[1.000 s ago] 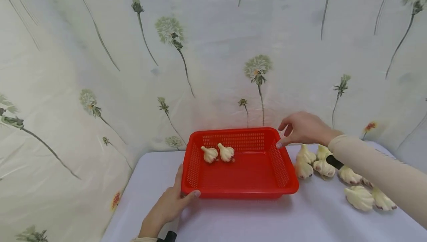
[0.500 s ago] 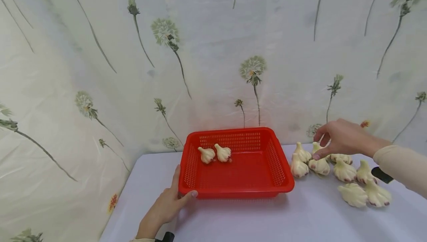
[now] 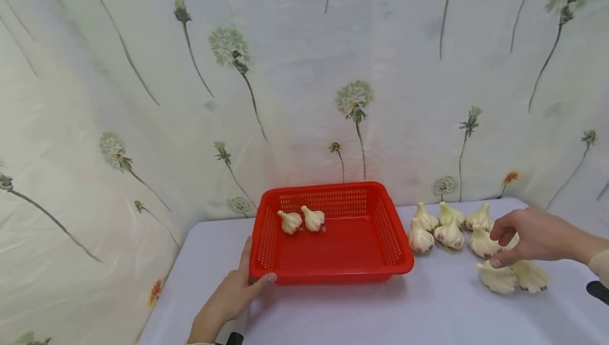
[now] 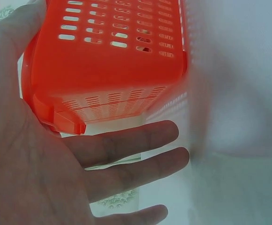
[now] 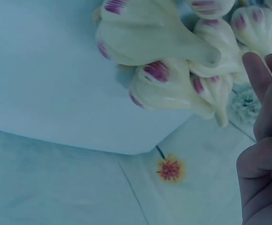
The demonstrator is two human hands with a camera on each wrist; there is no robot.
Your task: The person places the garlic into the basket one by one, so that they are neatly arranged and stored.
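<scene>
We are finding two garlic bulbs (image 3: 314,219) lying close together inside the red basket (image 3: 333,277), in its back left part. Outside the basket, to its right, other garlic bulbs (image 3: 421,238) are sitting in a bunch, and the closest ones are resting just beside its wall. That wall is standing like a fence between the two bulbs inside and the ones outside.

Farther right of the basket, we are hanging our right hand (image 3: 537,236) over the bunch. Its thumb and pointing finger are bending but standing apart, and a bit of one bulb is peeking through the gap. The hand is hiding the rest of that bulb, so we cannot tell if we are touching it.

At the basket's front left corner, we are resting our left hand (image 3: 233,293). The thumb is lying on the front rim, and a straight finger is lying along the left side. The lower fingers are sticking out straight and spread beside the basket.

Under the basket, a pale table (image 3: 361,313) is holding everything up. Behind the basket, a cloth (image 3: 295,96) with dandelions is hanging like a wall.
</scene>
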